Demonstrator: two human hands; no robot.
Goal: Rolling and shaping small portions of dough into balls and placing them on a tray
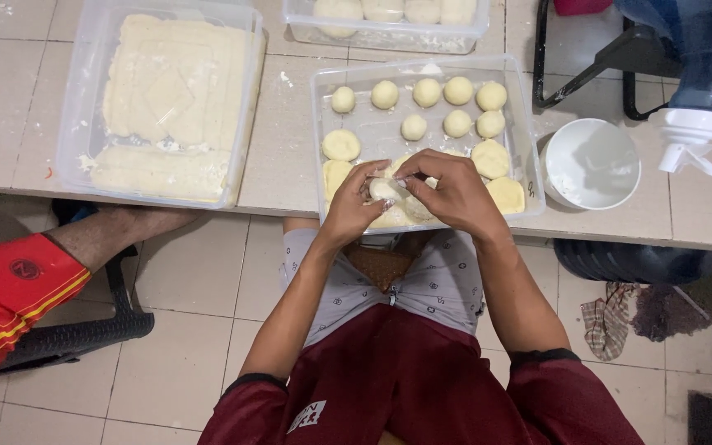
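Note:
My left hand (pixel 354 200) and my right hand (pixel 452 192) are closed together around a small pale dough piece (pixel 385 189), over the near edge of a clear plastic tray (pixel 527 132). The tray holds several round dough balls (pixel 427 91) at the back and flatter dough discs (pixel 489 158) nearer me. It stands on a tiled counter (pixel 286 148) right in front of my lap.
A larger clear tub (pixel 76 124) with a slab of dough (pixel 170 91) stands at the left. Another dough container (pixel 389 33) sits behind. A white bowl (pixel 591 163) and a blue water jug (pixel 702 58) are at the right. Another person's leg (pixel 125 231) in red shorts is at the left.

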